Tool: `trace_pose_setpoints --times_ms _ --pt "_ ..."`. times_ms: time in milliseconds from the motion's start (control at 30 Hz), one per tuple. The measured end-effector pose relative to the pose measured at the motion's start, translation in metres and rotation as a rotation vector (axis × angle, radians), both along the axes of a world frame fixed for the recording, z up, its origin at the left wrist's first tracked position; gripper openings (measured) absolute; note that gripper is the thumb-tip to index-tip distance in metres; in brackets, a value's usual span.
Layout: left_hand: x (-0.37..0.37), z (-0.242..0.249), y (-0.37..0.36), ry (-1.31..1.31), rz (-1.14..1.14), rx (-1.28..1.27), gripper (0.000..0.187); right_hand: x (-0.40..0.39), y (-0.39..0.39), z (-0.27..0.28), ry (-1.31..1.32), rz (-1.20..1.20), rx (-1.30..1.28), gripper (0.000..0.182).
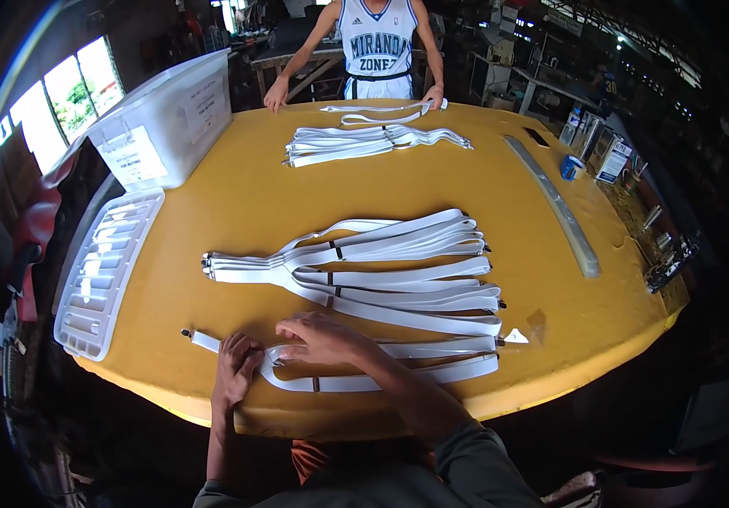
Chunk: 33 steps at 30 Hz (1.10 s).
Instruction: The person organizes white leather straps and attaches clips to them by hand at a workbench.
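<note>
While the left hand grips one white suspender near its join, the right hand bends over the same spot, just beside it; whether its fingers pinch anything cannot be told. From that grip, one short tail runs left to a single dark clip, and two long bands stretch right, passing under the right forearm; one dark slider shows on the nearer band.

Just beyond the grip lies one bundle of white suspenders, too overlapped to count, with three dark sliders discernible. Well beyond it, a second bundle lies on the yellow table, and one loose strap is near the single person opposite, whose two hands are at the table edge.

Left of the grip are one white lid and, farther off, one bin bearing two paper labels. To the right, one white scrap lies near the bands; farther out are one long strip, one blue roll and one phone.
</note>
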<state>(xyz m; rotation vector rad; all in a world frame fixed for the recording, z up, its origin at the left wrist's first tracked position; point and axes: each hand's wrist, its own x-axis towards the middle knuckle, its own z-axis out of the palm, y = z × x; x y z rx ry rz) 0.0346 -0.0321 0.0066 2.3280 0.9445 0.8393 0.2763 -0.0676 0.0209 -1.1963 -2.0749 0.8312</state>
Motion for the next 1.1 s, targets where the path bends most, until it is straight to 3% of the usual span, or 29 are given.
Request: trace_pose_setpoints --times_ms 267,367,467,533,667,800,867,1100 --pt "0.001 0.002 -0.002 0.039 0.036 -0.043 0.019 0.013 -0.016 0.022 -0.081 -0.117 0.059 0.042" --pt "0.000 -0.002 -0.002 0.034 0.051 -0.061 0.017 0.030 -0.051 0.033 0.042 -0.276 0.366 0.037" --pt "-0.007 -0.010 0.003 0.053 0.069 -0.060 0.015 0.065 -0.111 0.033 0.236 -0.422 0.282 0.028" --pt "-0.003 -0.005 0.000 0.075 0.097 -0.045 0.016 0.089 -0.151 0.031 0.115 -0.678 0.301 0.020" --pt "0.005 0.002 -0.004 0.058 0.096 -0.052 0.017 0.125 -0.218 0.023 0.006 -1.057 0.288 0.024" --pt "0.008 0.006 -0.009 0.032 0.106 -0.044 0.019 0.131 -0.248 0.023 -0.147 -1.107 0.217 0.029" --pt "0.009 0.011 -0.009 0.038 0.079 -0.017 0.020 0.120 -0.247 0.029 -0.406 -0.984 0.213 0.033" --pt "0.026 0.014 -0.012 0.092 -0.068 -0.003 0.016 0.152 -0.261 0.006 -0.562 -1.056 0.289 0.042"
